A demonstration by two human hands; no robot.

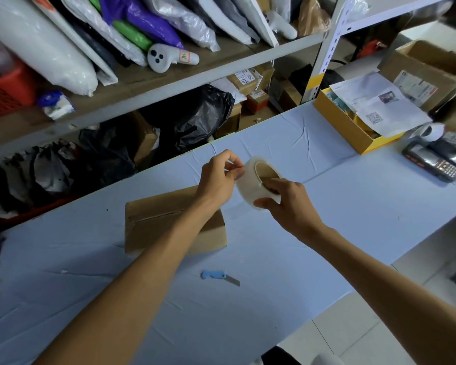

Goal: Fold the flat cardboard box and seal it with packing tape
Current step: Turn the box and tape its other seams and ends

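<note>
While the folded cardboard box (pixel 174 219) sat on the bench (pixel 327 219), the right hand (pixel 287 204) gripped a clear tape roll (pixel 258 180); left hand (pixel 216 177) fingers pinched its edge.

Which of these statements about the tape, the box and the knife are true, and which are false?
1. The right hand holds the tape roll. True.
2. The left hand rests flat on the cardboard box. False: it pinches at the roll's edge.
3. The blue utility knife lies on the table, nearer the person than the box. True.
4. The knife lies on top of the box. False: it lies on the table, apart from the box.
</note>
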